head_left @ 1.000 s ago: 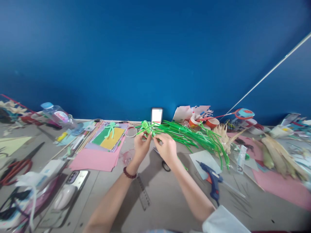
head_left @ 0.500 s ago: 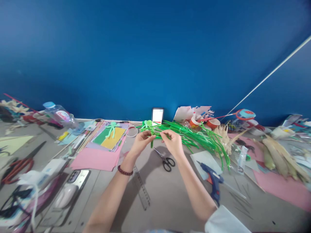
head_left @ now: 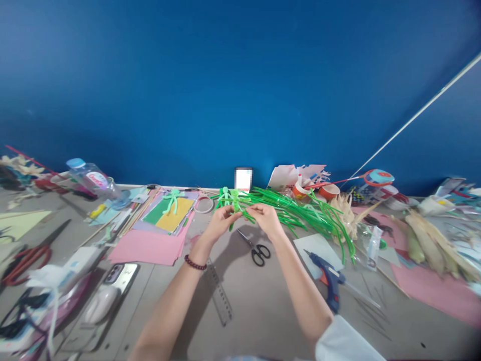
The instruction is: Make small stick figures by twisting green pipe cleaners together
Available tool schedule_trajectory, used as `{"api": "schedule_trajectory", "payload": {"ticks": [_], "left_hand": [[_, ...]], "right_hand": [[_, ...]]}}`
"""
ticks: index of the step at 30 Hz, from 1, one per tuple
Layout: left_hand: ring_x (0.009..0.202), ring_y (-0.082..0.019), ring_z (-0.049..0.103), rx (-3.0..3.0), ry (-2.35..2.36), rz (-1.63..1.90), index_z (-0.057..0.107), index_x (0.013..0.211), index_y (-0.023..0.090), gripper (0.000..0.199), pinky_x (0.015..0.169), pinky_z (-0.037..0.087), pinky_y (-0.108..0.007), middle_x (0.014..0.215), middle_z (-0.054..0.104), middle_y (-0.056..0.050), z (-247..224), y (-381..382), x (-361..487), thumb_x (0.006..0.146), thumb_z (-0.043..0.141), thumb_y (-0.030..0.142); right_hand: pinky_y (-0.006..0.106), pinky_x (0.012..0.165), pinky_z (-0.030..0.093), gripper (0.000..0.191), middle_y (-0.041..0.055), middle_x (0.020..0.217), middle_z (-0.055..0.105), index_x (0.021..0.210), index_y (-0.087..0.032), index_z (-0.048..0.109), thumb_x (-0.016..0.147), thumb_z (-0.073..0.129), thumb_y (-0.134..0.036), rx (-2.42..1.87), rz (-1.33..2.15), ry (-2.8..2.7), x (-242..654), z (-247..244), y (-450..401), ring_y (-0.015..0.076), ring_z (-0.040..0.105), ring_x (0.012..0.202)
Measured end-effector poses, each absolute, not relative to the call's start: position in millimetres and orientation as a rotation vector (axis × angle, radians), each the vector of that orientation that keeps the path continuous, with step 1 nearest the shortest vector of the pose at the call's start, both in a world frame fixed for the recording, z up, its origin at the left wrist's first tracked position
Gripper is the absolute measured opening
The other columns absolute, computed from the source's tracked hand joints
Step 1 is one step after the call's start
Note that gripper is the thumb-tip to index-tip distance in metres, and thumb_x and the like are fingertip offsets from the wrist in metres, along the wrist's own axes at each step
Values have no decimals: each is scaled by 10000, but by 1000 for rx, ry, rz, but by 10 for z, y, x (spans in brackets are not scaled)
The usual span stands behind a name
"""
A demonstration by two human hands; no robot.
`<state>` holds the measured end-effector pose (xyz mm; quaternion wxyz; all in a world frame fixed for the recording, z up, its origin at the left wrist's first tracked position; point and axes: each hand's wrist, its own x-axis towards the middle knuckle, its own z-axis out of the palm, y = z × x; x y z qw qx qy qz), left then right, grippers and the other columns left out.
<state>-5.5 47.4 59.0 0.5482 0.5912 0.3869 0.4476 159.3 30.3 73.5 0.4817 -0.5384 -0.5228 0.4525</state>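
Between both hands, over the middle of the table, is a small green pipe-cleaner figure [head_left: 235, 198] with thin limbs. My left hand [head_left: 221, 221] has thumb and fingers pinched on its lower part, and a green end sticks out below the fingertips. My right hand [head_left: 265, 218] is closed in a pinch on a green strand at the figure's right side. Behind the hands lies a pile of green pipe cleaners [head_left: 300, 208]. A paler green figure [head_left: 224, 195] is just behind my left hand. Black-handled scissors [head_left: 259, 253] rest on the table below the hands.
A clear ruler [head_left: 220, 296] lies near my left forearm. To the left are pink paper [head_left: 146, 246], another pipe-cleaner figure [head_left: 173, 199], a phone [head_left: 122, 273] and a bottle [head_left: 93, 178]. A blue glue gun [head_left: 330, 281] lies right of my right forearm. A lit screen [head_left: 243, 179] leans at the wall.
The green figure has turned slightly in my fingers, and its lower end has swung a little left. Both hands have shifted slightly and remain pinched.
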Motion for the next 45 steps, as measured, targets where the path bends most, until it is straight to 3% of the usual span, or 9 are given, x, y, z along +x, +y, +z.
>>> {"api": "schedule_trajectory", "payload": {"ticks": [4, 7, 12, 18, 22, 25, 34, 39, 45], "left_hand": [[522, -83, 445, 1350, 844, 1098, 633, 677, 157, 230, 482, 338, -203, 581, 536, 24, 549, 481, -37, 675, 727, 367], [544, -91, 474, 1263, 794, 1153, 652, 711, 154, 239, 503, 367, -213, 632, 587, 3, 511, 485, 4, 662, 738, 372], [588, -108, 522, 1126, 781, 1317, 633, 710, 155, 226, 577, 428, -236, 639, 594, 3, 496, 459, 108, 661, 740, 349], [532, -87, 459, 1074, 935, 1488, 498, 624, 176, 269, 534, 399, -225, 588, 476, 46, 420, 457, 151, 687, 701, 342], [536, -99, 457, 1156, 1129, 1527, 489, 604, 177, 264, 519, 373, -227, 577, 472, 41, 414, 482, 104, 668, 702, 320], [552, -114, 474, 1265, 1208, 1494, 518, 617, 169, 246, 529, 372, -234, 584, 498, 25, 426, 504, 60, 695, 662, 352], [563, -122, 462, 1595, 1162, 1435, 544, 590, 172, 242, 537, 356, -230, 579, 506, 8, 448, 556, -29, 675, 676, 356], [542, -117, 447, 1737, 1047, 1302, 590, 609, 171, 194, 518, 346, -226, 568, 525, 10, 569, 540, -134, 669, 697, 320], [683, -169, 583, 1630, 822, 1069, 664, 763, 158, 194, 643, 448, -268, 721, 653, -41, 715, 481, -191, 712, 688, 344]], "right_hand": [[206, 354, 81, 262, 2, 544, 636, 712, -150, 637, 645, 694, -396, -1207, 1548, -1122, 1664, 719, 348, 13, 238, 309], [205, 355, 53, 261, -7, 538, 623, 681, -152, 607, 618, 711, -383, -1108, 1692, -1040, 1656, 684, 365, 1, 217, 294], [203, 343, 76, 247, -17, 509, 596, 688, -145, 625, 614, 695, -371, -1104, 1695, -974, 1513, 571, 380, 6, 225, 278], [221, 342, 113, 255, -38, 472, 524, 643, -152, 630, 639, 666, -404, -1065, 1615, -921, 1276, 471, 339, 39, 275, 300], [221, 400, 258, 311, -20, 462, 518, 542, -172, 608, 728, 584, -420, -1261, 1142, -1212, 1185, 484, 262, 86, 388, 386], [229, 523, 358, 279, 10, 560, 610, 627, -190, 677, 784, 542, -378, -1350, 714, -1481, 1191, 529, 205, 145, 531, 557], [240, 590, 352, 220, 37, 718, 638, 835, -244, 729, 860, 512, -269, -1513, 172, -1767, 1363, 741, 113, 160, 566, 685], [274, 721, 400, 186, 45, 909, 693, 823, -265, 730, 849, 545, -272, -1399, 237, -1802, 1497, 800, 153, 206, 572, 871], [270, 649, 413, 152, 18, 714, 699, 717, -217, 740, 744, 625, -313, -1322, 794, -1555, 1600, 766, 288, 190, 602, 702]]}}
